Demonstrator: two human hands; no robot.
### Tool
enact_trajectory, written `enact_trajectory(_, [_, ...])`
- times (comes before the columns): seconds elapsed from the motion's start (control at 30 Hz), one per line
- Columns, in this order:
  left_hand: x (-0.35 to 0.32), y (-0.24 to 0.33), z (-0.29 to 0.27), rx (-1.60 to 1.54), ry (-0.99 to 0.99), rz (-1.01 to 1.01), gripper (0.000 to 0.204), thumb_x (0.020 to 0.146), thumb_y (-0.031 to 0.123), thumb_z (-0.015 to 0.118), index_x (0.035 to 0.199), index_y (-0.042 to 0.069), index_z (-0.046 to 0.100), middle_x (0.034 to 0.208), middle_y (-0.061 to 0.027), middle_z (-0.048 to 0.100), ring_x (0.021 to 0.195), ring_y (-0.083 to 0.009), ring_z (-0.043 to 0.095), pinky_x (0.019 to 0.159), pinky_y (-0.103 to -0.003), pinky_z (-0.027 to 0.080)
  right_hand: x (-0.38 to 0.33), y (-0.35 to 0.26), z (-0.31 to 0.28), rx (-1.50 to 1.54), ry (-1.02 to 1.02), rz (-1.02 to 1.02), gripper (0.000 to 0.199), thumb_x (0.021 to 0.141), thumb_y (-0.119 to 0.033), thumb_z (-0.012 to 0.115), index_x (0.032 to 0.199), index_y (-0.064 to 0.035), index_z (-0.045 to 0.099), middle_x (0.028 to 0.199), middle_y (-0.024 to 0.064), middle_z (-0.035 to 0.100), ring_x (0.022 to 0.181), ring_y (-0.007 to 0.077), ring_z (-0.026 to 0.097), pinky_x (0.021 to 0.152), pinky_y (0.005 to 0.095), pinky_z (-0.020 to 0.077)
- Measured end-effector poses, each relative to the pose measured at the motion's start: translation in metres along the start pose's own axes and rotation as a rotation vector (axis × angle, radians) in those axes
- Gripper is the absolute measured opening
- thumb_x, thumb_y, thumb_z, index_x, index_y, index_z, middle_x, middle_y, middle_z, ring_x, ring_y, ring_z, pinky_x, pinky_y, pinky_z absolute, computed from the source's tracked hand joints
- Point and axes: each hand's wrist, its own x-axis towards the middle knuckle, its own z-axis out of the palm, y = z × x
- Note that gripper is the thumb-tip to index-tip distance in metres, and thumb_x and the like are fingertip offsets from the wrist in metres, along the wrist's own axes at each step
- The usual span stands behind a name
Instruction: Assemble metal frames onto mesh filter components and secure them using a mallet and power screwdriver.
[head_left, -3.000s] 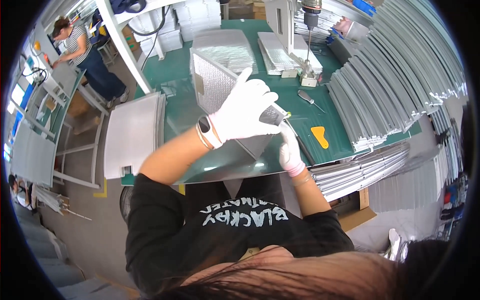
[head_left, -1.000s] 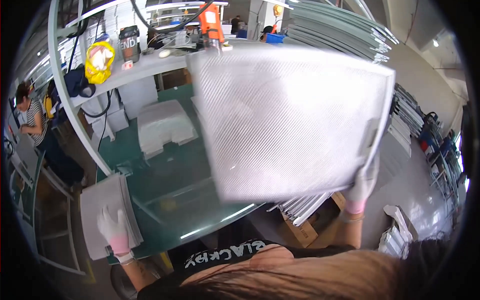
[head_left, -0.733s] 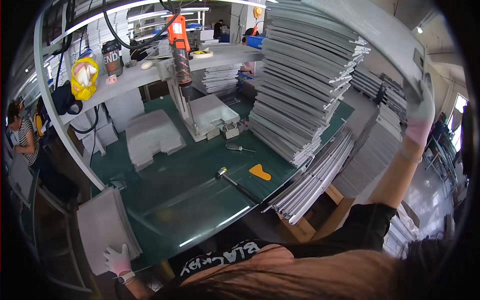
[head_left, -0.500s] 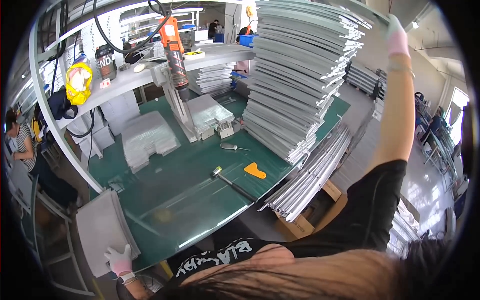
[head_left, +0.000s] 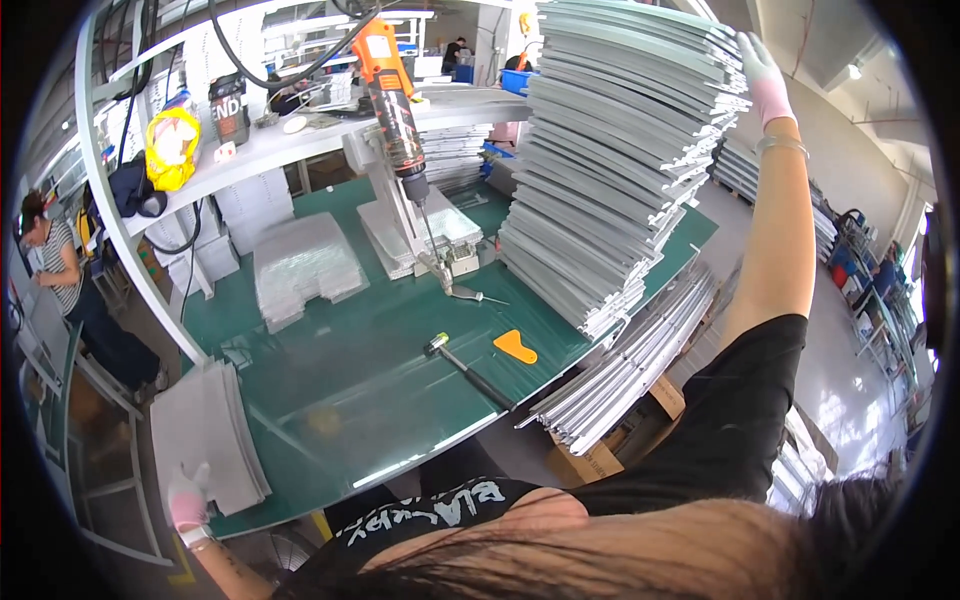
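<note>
— Where are your hands?
— Your gloved right hand (head_left: 762, 75) lies open on the tall stack of grey metal panels' (head_left: 620, 150) top edge; your left hand (head_left: 187, 497) grips the low grey panel pile's (head_left: 205, 440) near edge beside the green table (head_left: 340, 370).

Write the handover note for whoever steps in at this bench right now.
Right hand: raised, gloved, resting on the top of the tall stack of grey panels.
Left hand: gloved, on the low pile of panels at the bench's left end.
Hammer and orange scraper lie loose on the green mat.
Done: a panel lies on top of the tall stack.
Left: the low pile waits.
</note>
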Motion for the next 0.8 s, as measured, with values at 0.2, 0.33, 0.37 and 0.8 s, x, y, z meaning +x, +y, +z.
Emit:
enact_trajectory(0.2, [-0.008,-0.032,-0.063,-0.293,0.160,0.003,0.057,0.092,0.042,0.059,0.126,-0.003,0.056,0.106,-0.0206,0.067,0.087,-0.0275,0.065,0.080,-0.036,0.049,0.088,0.030,-0.078,1.730,-1.336,1.077,0.054,0.093,-0.044,0.051,0.138,-0.0138,0.052,0.133,0.0226,0.055,0.127,0.0339,0.049,0.108,0.0361,0.0345])
enact_trajectory(0.33, [-0.008,-0.076,-0.095,-1.141,0.108,-0.081,0.058,0.095,0.048,0.052,0.136,0.007,0.051,0.124,-0.0027,0.059,0.108,-0.0147,0.054,0.084,-0.030,0.044,0.098,0.066,-0.076,2.097,-1.488,1.436,0.052,0.094,-0.034,0.053,0.138,-0.0072,0.050,0.132,0.0224,0.055,0.125,0.0302,0.050,0.106,0.0340,0.0360])
enact_trajectory(0.37, [-0.014,-0.090,-0.105,-1.158,0.153,-0.019,0.060,0.095,0.049,0.052,0.137,0.007,0.049,0.128,-0.0013,0.057,0.114,-0.0148,0.052,0.088,-0.030,0.044,0.098,0.076,-0.080,2.038,-1.432,1.520,0.051,0.094,-0.031,0.054,0.137,-0.0038,0.050,0.129,0.0221,0.057,0.120,0.0279,0.053,0.103,0.0330,0.0382])
enact_trajectory(0.8, [-0.133,0.158,0.186,-0.088,-0.587,0.865,0.058,0.091,0.053,0.052,0.112,-0.001,0.056,0.114,-0.0234,0.057,0.100,-0.0409,0.060,0.083,-0.046,0.049,0.294,0.423,-0.526,3.480,-0.965,0.155,0.044,0.085,-0.029,0.053,0.124,-0.0085,0.058,0.130,0.0174,0.054,0.123,0.0375,0.045,0.104,0.0548,0.0308])
